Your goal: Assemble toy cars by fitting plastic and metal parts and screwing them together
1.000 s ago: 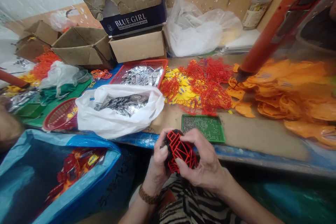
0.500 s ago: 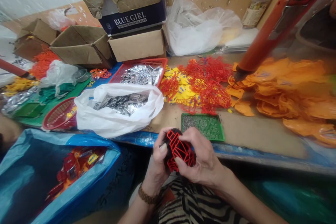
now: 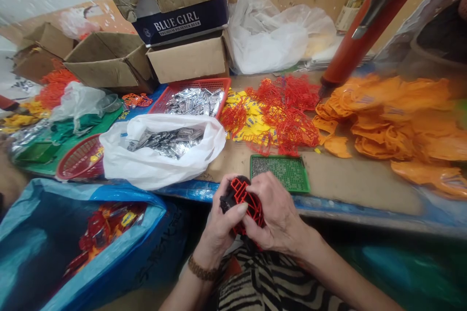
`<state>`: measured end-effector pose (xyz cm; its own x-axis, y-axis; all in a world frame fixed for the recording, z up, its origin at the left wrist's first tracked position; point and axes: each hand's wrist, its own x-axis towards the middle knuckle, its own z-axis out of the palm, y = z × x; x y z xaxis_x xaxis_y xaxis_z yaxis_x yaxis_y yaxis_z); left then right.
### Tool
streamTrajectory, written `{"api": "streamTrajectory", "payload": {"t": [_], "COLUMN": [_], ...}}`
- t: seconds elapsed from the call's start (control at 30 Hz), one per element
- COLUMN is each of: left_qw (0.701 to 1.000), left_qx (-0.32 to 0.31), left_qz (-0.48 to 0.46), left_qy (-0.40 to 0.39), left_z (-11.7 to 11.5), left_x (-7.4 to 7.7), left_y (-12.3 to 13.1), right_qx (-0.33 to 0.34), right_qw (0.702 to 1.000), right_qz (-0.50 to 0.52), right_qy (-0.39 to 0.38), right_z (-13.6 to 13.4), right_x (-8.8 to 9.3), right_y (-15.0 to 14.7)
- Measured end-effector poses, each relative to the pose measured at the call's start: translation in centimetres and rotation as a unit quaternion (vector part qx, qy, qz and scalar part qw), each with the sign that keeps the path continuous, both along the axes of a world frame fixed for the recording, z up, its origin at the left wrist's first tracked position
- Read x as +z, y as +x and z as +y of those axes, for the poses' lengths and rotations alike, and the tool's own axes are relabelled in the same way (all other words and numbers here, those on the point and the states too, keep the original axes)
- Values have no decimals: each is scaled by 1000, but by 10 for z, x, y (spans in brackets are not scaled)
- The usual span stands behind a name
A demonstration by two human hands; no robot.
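I see both hands closed around a red plastic frame (image 3: 245, 198) that sits on a small black part (image 3: 225, 201), right between the fingers. The left hand (image 3: 219, 228) has slid its thumb across the frame; a moment ago the thumb was off to the side. The right hand (image 3: 279, 216) pinches the other side, fingers pressed together. Less red shows now, so I think the frame is pushed tighter onto the black part, though that's hard to see. A green tray (image 3: 280, 173) lies just past the fingertips.

The workbench (image 3: 350, 180) bears a green tray (image 3: 280, 173), red frames (image 3: 288, 116) and orange pieces (image 3: 401, 126).
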<state>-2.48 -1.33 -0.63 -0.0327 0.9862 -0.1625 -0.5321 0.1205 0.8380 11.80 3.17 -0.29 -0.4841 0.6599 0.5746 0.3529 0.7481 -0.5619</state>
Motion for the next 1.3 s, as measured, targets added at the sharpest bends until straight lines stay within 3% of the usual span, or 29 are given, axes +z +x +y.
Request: {"api": "streamTrajectory", "payload": {"t": [0.23,0.37,0.7,1.0,1.17,1.3], "left_qw": [998,996,992,985,982,986], "left_qx": [1,15,-33,7,78,35], "left_qz": [-61,-87,-115,-130,-91,-87], "left_qy": [-6,-27,-26,-112,-144,-138], "left_z": [-2,-2,-5,-11,-10,-12], "left_x": [-2,-3,-6,-15,-14,-16], "left_y": [2,4,2,6,12,11], "right_qx": [-26,-25,-25,-77,-98,-91], "right_qw": [995,996,994,991,988,987], "right_qz": [87,82,97,45,27,56], "right_qy": [-28,-34,-46,-98,-113,-124], "right_z": [-4,-6,-8,-12,-12,-12], "right_x": [4,5,5,13,18,14], "right_y": [-5,-6,-7,-10,-12,-12]}}
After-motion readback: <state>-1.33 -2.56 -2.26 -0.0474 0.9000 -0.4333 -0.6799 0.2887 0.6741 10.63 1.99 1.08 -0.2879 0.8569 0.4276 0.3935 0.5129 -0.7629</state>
